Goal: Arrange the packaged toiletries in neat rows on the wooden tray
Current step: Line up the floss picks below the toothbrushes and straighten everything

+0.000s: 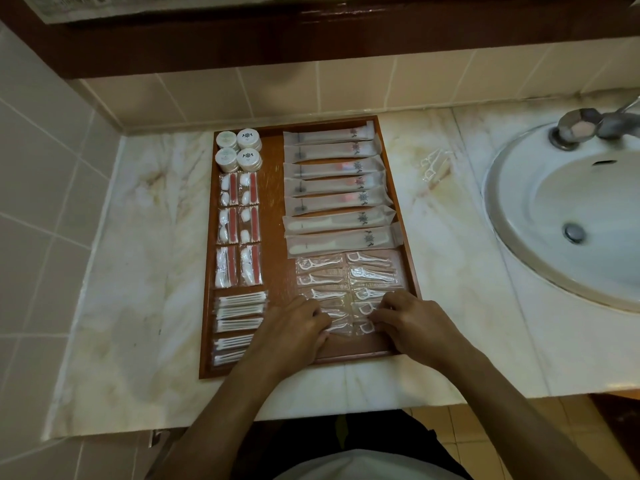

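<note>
A rectangular reddish-brown wooden tray (277, 188) lies on a pale marble desk (145, 237), with a white oval basin (568, 216) and its metal tap (581, 126) off to the right. On the tray's left side, four small round white lidded jars (239, 150) sit in a two-by-two block at the far end; nearer come clear sachets holding cotton balls and red strips (239, 230) in two columns, and then a stack of clear packets of white cotton buds (239, 320) running to the near edge. The right side carries seven long frosted-plastic toothbrush and comb sleeves (336, 192) laid crosswise, one below another. Below these lie two columns of clear packets of white dental floss picks (346, 275). Both hands rest on the nearest of these packets: the left hand (294, 330) lies over the left column with its fingers (320, 318) bent down onto the wrapping, and the right hand (415, 323) lies over the right column with its fingers (379, 317) curled onto a packet. Whether either pinches a packet or only presses it I cannot tell. A few loose floss-pick packets (433, 166) lie on the desk between tray and basin.
</note>
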